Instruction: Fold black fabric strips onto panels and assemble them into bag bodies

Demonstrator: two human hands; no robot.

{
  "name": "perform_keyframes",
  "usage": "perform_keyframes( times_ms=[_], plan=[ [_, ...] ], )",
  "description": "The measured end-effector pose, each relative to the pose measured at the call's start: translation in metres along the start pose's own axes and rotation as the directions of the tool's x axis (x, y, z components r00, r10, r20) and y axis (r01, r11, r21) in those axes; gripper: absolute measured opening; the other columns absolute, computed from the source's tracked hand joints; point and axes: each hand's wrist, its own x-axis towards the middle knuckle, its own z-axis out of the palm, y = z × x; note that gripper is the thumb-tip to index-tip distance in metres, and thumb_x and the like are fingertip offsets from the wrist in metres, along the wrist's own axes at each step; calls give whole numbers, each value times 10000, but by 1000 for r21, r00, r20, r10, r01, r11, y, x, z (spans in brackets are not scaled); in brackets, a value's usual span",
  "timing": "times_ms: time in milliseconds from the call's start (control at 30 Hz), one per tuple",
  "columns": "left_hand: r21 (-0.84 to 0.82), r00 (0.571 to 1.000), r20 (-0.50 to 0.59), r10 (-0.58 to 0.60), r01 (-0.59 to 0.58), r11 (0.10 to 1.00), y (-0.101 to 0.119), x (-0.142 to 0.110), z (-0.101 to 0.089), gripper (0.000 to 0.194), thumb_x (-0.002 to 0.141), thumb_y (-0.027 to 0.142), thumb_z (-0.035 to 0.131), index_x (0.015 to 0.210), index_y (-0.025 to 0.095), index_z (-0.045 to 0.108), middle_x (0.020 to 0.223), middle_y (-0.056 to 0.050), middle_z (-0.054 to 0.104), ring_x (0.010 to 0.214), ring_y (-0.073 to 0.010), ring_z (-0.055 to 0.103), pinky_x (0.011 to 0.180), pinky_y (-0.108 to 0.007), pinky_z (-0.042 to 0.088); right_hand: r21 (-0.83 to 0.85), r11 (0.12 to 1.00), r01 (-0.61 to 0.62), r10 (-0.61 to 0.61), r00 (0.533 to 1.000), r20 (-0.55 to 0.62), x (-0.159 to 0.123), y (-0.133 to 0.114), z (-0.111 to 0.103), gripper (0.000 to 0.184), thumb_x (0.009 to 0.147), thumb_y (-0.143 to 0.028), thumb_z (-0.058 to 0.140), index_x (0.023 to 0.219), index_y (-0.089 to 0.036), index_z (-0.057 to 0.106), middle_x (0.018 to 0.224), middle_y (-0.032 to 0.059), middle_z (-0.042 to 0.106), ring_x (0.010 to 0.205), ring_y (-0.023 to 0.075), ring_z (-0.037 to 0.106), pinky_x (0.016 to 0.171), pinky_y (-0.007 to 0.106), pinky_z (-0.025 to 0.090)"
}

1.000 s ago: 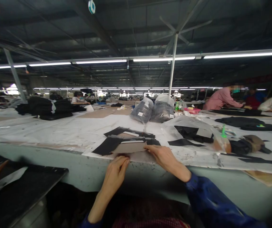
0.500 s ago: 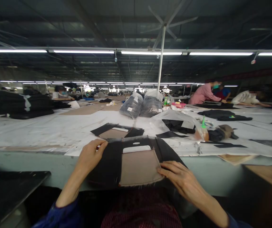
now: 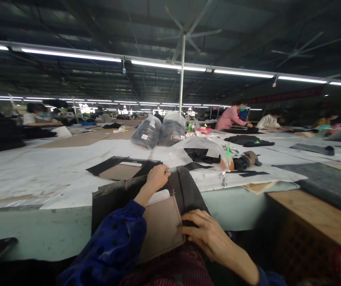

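Note:
A black fabric panel (image 3: pixel 192 188) with a beige patch (image 3: pixel 162 224) and a white strip hangs over the table's front edge toward my lap. My left hand (image 3: pixel 157 177) reaches across it, fingers closed on its top edge near the middle. Part of the panel is hidden behind my left sleeve. My right hand (image 3: pixel 208 234) holds the panel at the right side of the beige patch, fingertips along the patch's seam. Just beyond lies a second panel (image 3: pixel 119 171) of the same black and beige kind, flat on the table.
The white-covered table (image 3: pixel 63 159) carries two filled plastic bags (image 3: pixel 146 133), a clear bag with black pieces, and a green-tipped bottle (image 3: pixel 227 161). A wooden box (image 3: pixel 316 214) stands at right beside grey cloth (image 3: pixel 334 186). A person in pink (image 3: pixel 229 118) works farther back.
The front panel has been drawn off the table toward me. My left hand has moved from its left corner to the middle of its top edge. The view has turned right.

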Motion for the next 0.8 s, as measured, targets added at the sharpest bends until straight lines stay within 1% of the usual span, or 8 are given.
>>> perform_keyframes(
  times_ms=[100, 200, 300, 467, 533, 633, 700, 800],
  plan=[
    [-109, 999, 25, -33, 35, 993, -10, 3, 12, 219, 772, 164, 631, 977, 144, 705, 1037, -137, 728, 1032, -289, 642, 917, -392, 455, 180, 968, -172, 201, 967, -157, 1, 11, -7, 302, 945, -383, 534, 1194, -251, 643, 1288, 99, 585, 1171, 245, 551, 995, 402, 462],
    [-246, 999, 40, -35, 44, 968, -23, 1, 22, 202, 765, 175, 641, 949, 141, 718, 976, -97, 746, 940, -247, 676, 858, -351, 497, 312, 868, -386, 478, 819, -317, 18, 29, -5, 358, 933, -360, 492, 1226, -180, 587, 1195, 132, 626, 999, 235, 626, 849, 374, 535],
    [-353, 999, 29, -21, 30, 935, -33, 0, 29, 192, 771, 166, 624, 933, 127, 722, 949, -88, 749, 901, -218, 685, 828, -318, 516, 370, 797, -478, 586, 761, -280, 44, 41, 0, 445, 868, -313, 543, 1288, -167, 517, 1152, 115, 648, 852, 201, 639, 774, 348, 546],
    [-410, 1000, -21, 4, -12, 912, -31, -4, 27, 256, 801, 188, 600, 1025, 134, 712, 955, -81, 728, 896, -210, 665, 827, -320, 511, 370, 736, -567, 669, 694, -267, 73, 47, -4, 566, 823, -268, 618, 1350, -154, 445, 1215, 124, 622, 823, 183, 646, 865, 368, 515],
    [-349, 996, -84, 35, -63, 935, -22, -9, 22, 278, 805, 202, 613, 1064, 171, 709, 1046, -86, 692, 998, -237, 615, 898, -363, 475, 320, 714, -623, 698, 670, -252, 76, 50, -8, 544, 813, -250, 645, 1320, -151, 476, 1175, 123, 642, 829, 195, 652, 875, 379, 508],
    [-27, 957, -146, 252, -259, 966, -4, -17, 17, 263, 793, 188, 652, 1045, 227, 718, 1171, -88, 633, 1157, -295, 489, 997, -452, 376, 343, 671, -658, 732, 662, -163, 77, 56, -12, 454, 816, -176, 623, 1257, -157, 516, 1041, 89, 690, 866, 202, 667, 818, 343, 536],
    [186, 922, -64, 381, -364, 913, 5, -21, 18, 215, 810, 142, 622, 980, 227, 723, 1102, -96, 649, 1133, -294, 487, 981, -461, 365, 426, 621, -658, 757, 644, -109, 76, 60, -15, 391, 836, -123, 549, 1224, -155, 516, 1042, 90, 684, 842, 183, 680, 701, 291, 565],
    [244, 930, 97, 354, -367, 898, 9, -25, 24, 203, 850, 99, 538, 880, 205, 709, 931, -88, 664, 1017, -248, 550, 892, -379, 419, 494, 561, -664, 779, 625, -45, 74, 66, -21, 332, 815, -66, 500, 1133, -156, 531, 1069, 94, 667, 765, 150, 689, 548, 218, 547]
  ],
)
